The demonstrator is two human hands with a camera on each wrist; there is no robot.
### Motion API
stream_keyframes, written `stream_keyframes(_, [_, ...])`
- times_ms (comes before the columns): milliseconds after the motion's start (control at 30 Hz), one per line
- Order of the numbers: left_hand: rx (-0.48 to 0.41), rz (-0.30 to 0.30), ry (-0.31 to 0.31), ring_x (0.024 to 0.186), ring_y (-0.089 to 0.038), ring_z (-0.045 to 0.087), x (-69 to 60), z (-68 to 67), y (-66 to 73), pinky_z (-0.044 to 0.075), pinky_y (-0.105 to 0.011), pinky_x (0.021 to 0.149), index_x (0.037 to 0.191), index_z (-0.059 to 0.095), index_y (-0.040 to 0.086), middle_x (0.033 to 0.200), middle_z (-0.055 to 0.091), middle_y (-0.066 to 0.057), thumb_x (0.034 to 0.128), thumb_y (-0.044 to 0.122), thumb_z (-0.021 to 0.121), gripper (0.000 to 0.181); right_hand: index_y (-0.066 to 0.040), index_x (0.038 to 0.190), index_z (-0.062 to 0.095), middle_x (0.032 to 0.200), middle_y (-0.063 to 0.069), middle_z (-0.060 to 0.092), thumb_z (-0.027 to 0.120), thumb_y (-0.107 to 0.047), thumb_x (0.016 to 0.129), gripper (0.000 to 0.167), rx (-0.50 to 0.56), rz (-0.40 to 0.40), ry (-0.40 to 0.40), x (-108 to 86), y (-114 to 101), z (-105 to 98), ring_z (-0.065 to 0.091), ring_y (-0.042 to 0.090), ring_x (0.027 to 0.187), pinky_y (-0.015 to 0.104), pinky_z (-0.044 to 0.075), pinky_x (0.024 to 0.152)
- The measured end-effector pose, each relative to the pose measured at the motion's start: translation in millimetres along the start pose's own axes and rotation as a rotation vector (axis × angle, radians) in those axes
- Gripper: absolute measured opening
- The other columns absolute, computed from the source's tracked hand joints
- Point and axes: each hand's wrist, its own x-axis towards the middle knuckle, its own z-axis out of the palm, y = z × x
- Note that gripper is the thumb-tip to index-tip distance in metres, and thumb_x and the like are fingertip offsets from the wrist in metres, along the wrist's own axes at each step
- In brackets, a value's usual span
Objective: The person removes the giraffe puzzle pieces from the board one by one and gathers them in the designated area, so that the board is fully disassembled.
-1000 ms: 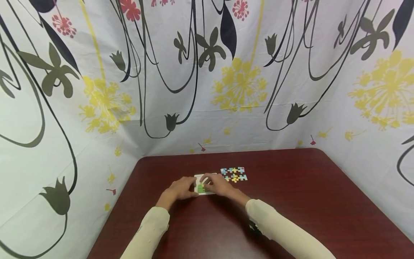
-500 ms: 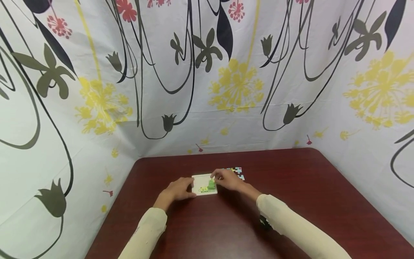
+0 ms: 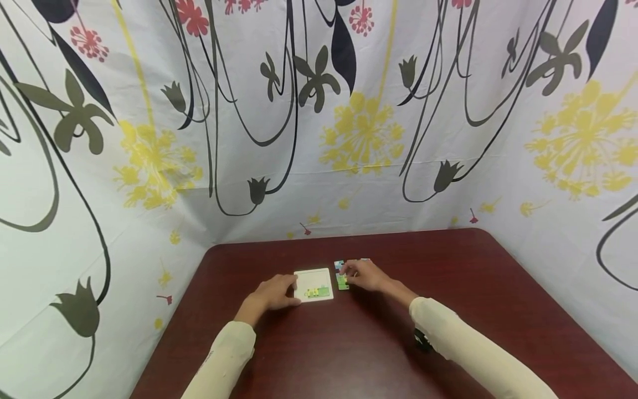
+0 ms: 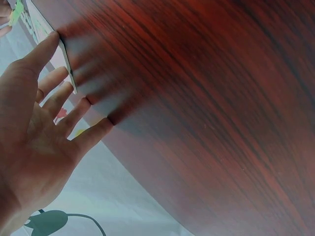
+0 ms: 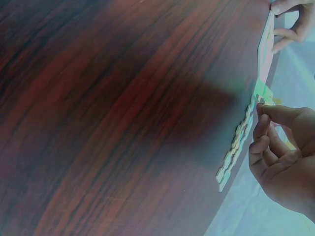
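Note:
A white puzzle board [image 3: 310,278] lies flat, with several yellow and green pieces [image 3: 315,292] fitted along its near edge. Against the board's left side rests my left hand [image 3: 271,291]. The left wrist view shows its thumb and fingers extended, touching the board's edge [image 4: 66,56]. Just right of the board, my right hand [image 3: 368,275] pinches a green jigsaw piece [image 3: 341,282] between thumb and fingertips. In the right wrist view the green piece [image 5: 263,89] is held a little above the table, and the other fingers are curled.
Loose jigsaw pieces [image 5: 235,145] lie in rows beyond and under my right hand, which hides most of them from the head view. They sit on a dark red wooden table [image 3: 428,260]. A floral cloth [image 3: 319,183] hangs behind it.
My right hand has moved right, from over the board to the loose pieces, carrying the green jigsaw piece off the board. The left hand stays at the board's left edge.

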Motion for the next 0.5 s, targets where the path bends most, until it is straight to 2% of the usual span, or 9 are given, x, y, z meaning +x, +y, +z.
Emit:
stream_keyframes(200, [0.005,0.001,-0.002,0.102,-0.022,0.053,0.0,1.0,-1.1,0.046,-0.051,0.082,0.107,0.061,0.019,0.102,0.056,0.003,0.0932,0.037,0.079,0.029,-0.001,0.114,0.073,0.108,0.012,0.075,0.066,0.0,0.098,0.018,-0.037,0.013,-0.016,-3.3,6.3,0.8,0.073,0.027,0.095,0.052,0.054,0.09])
stream_keyframes(400, [0.003,-0.008,-0.003,0.104,-0.023,0.053,0.0,0.5,-0.4,0.046,-0.052,0.084,0.108,0.061,0.018,0.103,0.057,0.003,0.093,0.037,0.079,0.03,-0.004,0.117,0.074,0.108,0.012,0.075,0.069,-0.004,0.098,0.02,-0.048,0.029,-0.033,-4.5,9.2,4.2,0.072,0.027,0.094,0.036,0.055,0.076])
stream_keyframes(500, [0.006,-0.013,-0.003,0.103,-0.023,0.052,0.2,0.3,-0.4,0.046,-0.051,0.084,0.109,0.061,0.018,0.104,0.057,0.003,0.0931,0.038,0.079,0.031,-0.004,0.117,0.074,0.106,0.012,0.075,0.069,-0.004,0.098,0.02,-0.046,0.032,-0.03,-4.2,9.5,5.2,0.071,0.027,0.094,0.033,0.054,0.073])
